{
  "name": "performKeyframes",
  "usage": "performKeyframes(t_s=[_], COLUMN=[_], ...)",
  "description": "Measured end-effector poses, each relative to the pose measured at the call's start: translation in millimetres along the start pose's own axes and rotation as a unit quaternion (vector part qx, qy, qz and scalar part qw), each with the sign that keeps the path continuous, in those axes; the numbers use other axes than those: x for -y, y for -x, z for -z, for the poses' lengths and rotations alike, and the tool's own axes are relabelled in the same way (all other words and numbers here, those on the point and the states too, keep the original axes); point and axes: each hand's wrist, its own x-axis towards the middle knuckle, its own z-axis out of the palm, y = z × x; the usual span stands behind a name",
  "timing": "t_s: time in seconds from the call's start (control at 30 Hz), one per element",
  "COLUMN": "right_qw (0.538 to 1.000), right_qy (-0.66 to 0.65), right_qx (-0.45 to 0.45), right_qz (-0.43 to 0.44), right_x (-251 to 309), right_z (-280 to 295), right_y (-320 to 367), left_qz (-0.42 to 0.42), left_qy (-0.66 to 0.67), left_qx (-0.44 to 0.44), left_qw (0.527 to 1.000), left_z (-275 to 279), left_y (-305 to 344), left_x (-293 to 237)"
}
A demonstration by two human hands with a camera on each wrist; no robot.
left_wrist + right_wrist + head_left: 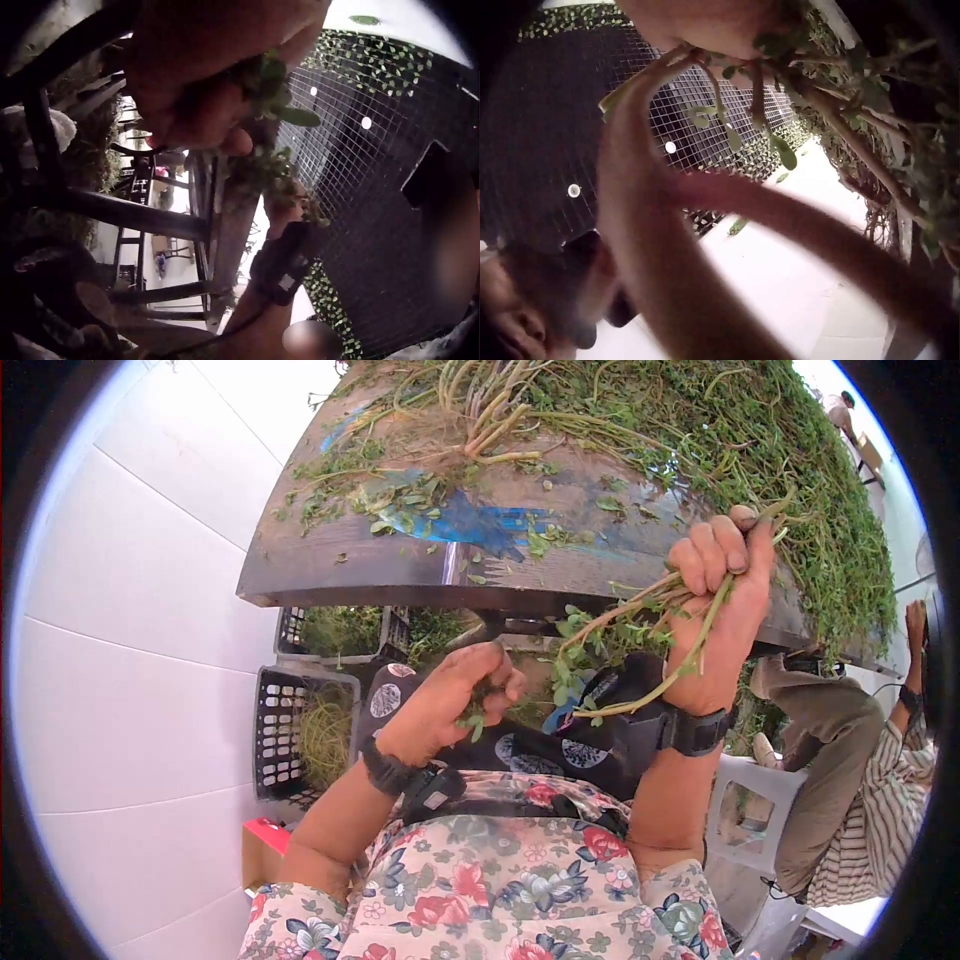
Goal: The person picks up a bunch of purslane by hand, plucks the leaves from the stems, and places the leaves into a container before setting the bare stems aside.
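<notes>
Curling round some small green leaves [477,722], the left hand [455,695] is over the lap. The right hand [728,595] is higher up, holding long leafy stems [634,707] that hang down between the two hands. Past them is the dark table [350,560], with a big green pile [760,450] on top.

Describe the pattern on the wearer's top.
Flowers, some red, on a pale top; clearest in the head view.

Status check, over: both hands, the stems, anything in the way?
Right hand gripping leafy stems, ends hanging free. Left hand curled round small green leaves. No obstruction seen between the hands, apart from the dangling stems.
</notes>
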Motion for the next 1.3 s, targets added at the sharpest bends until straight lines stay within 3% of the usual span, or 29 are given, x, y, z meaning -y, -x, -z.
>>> performKeyframes(t_s=[0.17, 0.37, 0.47, 0.57, 0.67, 0.77, 0.87, 0.97, 1.07, 1.3], right_qw=[0.998, 0.996, 0.996, 0.996, 0.997, 0.995, 0.996, 0.996, 0.996, 0.995], right_qy=[-0.031, -0.026, -0.018, -0.001, 0.018, 0.039, 0.043, 0.060, 0.056, 0.064], right_qx=[-0.003, -0.018, -0.003, -0.020, -0.021, -0.038, -0.020, -0.045, -0.051, -0.034], right_qz=[-0.048, -0.078, -0.090, -0.082, -0.077, -0.078, -0.079, -0.057, -0.043, -0.067], right_x=[-8, -22, -26, -26, -28, -33, -31, -29, -25, -31], right_z=[2, -9, -12, -10, -9, -17, -18, -13, -9, -18], right_y=[3, 12, 14, 11, 11, 15, 16, 14, 9, 18], left_qz=[-0.099, -0.185, -0.201, -0.283, -0.273, -0.305, -0.234, -0.291, -0.231, -0.171], left_qy=[-0.117, -0.211, -0.205, -0.259, -0.297, -0.388, -0.423, -0.489, -0.505, -0.358], left_qx=[0.017, -0.021, -0.009, -0.041, -0.037, -0.074, -0.057, -0.031, -0.014, -0.025], left_qw=[0.988, 0.960, 0.958, 0.922, 0.914, 0.867, 0.873, 0.822, 0.831, 0.918], left_z=[-18, -33, -42, -37, -40, -43, -41, -36, -32, -19], left_y=[10, 5, 6, 0, -1, -5, -4, -4, 5, -1], left_x=[-9, -16, -20, -15, -15, -12, -16, -10, -12, -5])
